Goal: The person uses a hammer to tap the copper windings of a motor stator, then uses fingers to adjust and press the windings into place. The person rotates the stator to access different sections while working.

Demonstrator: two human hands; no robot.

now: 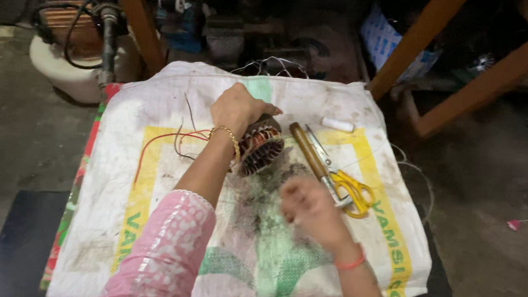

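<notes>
Her left arm stretches out straight in front of her, in a pink sleeve with a gold bangle on the wrist. The left hand (237,107) is curled over, fingers bent down and closed. Her right hand (312,205) is pulled in closer to her, lifted a little, blurry, fingers pinched together, a red band on its wrist.

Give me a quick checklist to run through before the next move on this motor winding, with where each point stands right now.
1. Left hand steadies the wound motor stator: ok, it rests on top of it.
2. Right hand has hold of a wire: cannot tell, blurred.
3. Yellow-handled scissors lie close by: ok, just right of the stator.
4. Wooden-handled tool lies close by: ok, beside the scissors.
5. Red wire lies loose on the woven sack: ok.
</notes>
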